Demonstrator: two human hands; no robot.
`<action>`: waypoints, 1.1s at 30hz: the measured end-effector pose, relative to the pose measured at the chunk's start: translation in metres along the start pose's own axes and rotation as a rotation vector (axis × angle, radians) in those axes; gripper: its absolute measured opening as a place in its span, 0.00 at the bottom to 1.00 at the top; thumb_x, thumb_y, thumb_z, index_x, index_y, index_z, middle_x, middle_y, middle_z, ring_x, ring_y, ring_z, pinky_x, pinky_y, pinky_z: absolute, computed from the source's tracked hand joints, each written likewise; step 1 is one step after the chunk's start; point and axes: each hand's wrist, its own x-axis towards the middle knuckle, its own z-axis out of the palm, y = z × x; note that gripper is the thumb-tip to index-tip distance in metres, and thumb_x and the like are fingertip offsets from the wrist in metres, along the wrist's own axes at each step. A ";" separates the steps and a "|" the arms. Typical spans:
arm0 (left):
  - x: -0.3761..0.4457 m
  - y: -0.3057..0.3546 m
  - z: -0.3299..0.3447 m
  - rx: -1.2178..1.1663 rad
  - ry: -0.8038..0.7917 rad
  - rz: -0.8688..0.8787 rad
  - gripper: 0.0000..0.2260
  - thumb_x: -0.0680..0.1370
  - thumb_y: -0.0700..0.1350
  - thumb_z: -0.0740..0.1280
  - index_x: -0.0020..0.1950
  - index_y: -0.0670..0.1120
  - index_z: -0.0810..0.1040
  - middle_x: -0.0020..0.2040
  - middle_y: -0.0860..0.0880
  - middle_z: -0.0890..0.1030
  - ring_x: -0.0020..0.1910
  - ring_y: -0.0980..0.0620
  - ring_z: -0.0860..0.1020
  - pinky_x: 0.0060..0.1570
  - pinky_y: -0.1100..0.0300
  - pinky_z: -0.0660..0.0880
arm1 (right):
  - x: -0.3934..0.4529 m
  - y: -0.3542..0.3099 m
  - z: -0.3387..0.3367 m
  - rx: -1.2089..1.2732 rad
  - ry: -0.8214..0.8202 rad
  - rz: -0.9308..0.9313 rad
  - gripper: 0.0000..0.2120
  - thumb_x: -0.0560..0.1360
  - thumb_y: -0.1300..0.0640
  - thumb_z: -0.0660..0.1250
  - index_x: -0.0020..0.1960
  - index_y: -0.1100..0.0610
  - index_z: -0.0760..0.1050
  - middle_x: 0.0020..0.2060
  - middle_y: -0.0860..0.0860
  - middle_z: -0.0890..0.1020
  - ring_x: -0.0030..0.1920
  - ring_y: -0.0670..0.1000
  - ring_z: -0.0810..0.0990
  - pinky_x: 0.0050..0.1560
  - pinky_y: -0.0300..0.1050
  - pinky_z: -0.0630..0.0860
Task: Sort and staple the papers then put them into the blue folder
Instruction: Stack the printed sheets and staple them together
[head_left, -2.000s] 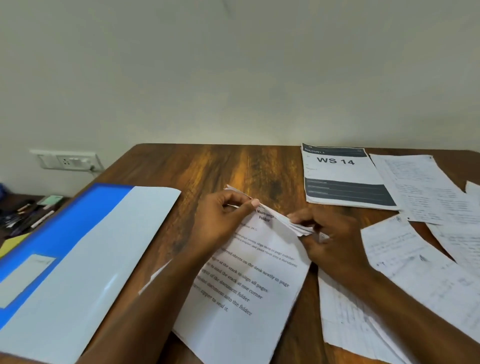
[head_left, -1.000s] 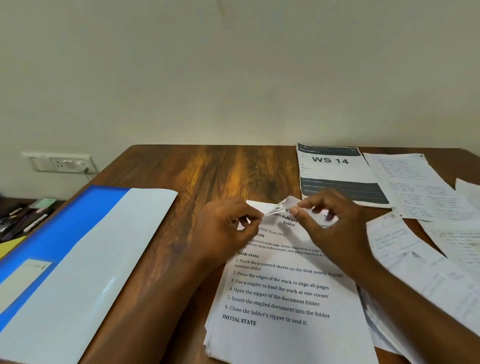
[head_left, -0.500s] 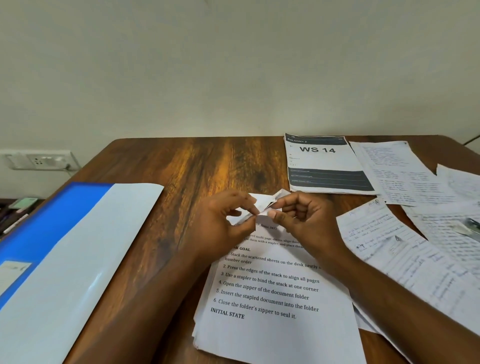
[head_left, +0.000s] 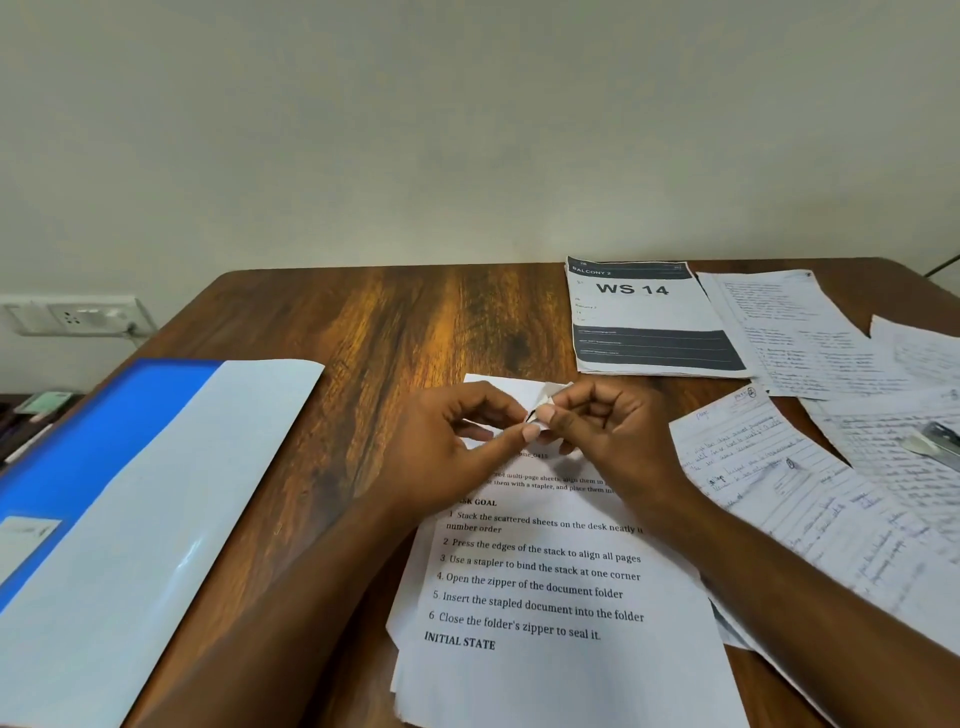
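- Nearest the person, a stack of printed papers (head_left: 545, 623) is lying flat on the wooden table (head_left: 395, 322), the top sheet showing a numbered list and the heading "INITIAL STATE".
- Both forearms are reaching in over that stack, meeting at its far top corner.
- The left hand (head_left: 452, 452) is pinching the folded-up corner of the papers between thumb and forefinger, the other fingers curled loosely under.
- The right hand (head_left: 613, 431) is gripping the same lifted corner from the other side, fingertips touching those of the left; what sits exactly between the fingertips is too small to make out.
- To the left, the blue folder (head_left: 104, 431) is lying open on the table edge, a pale sheet (head_left: 171, 519) resting across its inner side and a small label near its lower left.
- To the right, handwritten sheets (head_left: 810, 499) are lying scattered and overlapping, with a small shiny metal object (head_left: 932, 441) resting on one near the right edge; I cannot tell what it is.
- Further back, a printed booklet (head_left: 649, 317) marked "WS 14" is sitting flat, just beside another written page (head_left: 789, 332).
- On the far left, a white wall socket (head_left: 72, 314) is sitting against the plain wall (head_left: 467, 130), with a plug in it.
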 end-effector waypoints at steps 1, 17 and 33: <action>0.001 0.001 0.001 -0.037 0.017 -0.006 0.06 0.76 0.42 0.78 0.51 0.43 0.86 0.43 0.51 0.88 0.41 0.54 0.87 0.41 0.60 0.81 | -0.001 -0.001 0.001 0.011 -0.017 -0.005 0.07 0.72 0.64 0.78 0.45 0.67 0.82 0.37 0.59 0.87 0.36 0.55 0.88 0.35 0.39 0.80; 0.005 -0.006 -0.001 -0.008 -0.021 -0.015 0.03 0.81 0.43 0.73 0.49 0.48 0.86 0.41 0.46 0.85 0.38 0.41 0.82 0.34 0.37 0.79 | -0.004 0.001 0.005 -0.020 -0.080 -0.061 0.07 0.70 0.59 0.79 0.43 0.61 0.83 0.35 0.55 0.86 0.32 0.51 0.85 0.36 0.40 0.81; 0.003 0.012 -0.004 0.015 -0.064 -0.053 0.01 0.79 0.41 0.76 0.48 0.46 0.86 0.37 0.52 0.86 0.34 0.52 0.84 0.33 0.54 0.80 | -0.006 0.007 0.002 -0.029 -0.114 -0.075 0.08 0.74 0.61 0.78 0.45 0.65 0.81 0.38 0.60 0.85 0.35 0.54 0.84 0.40 0.47 0.82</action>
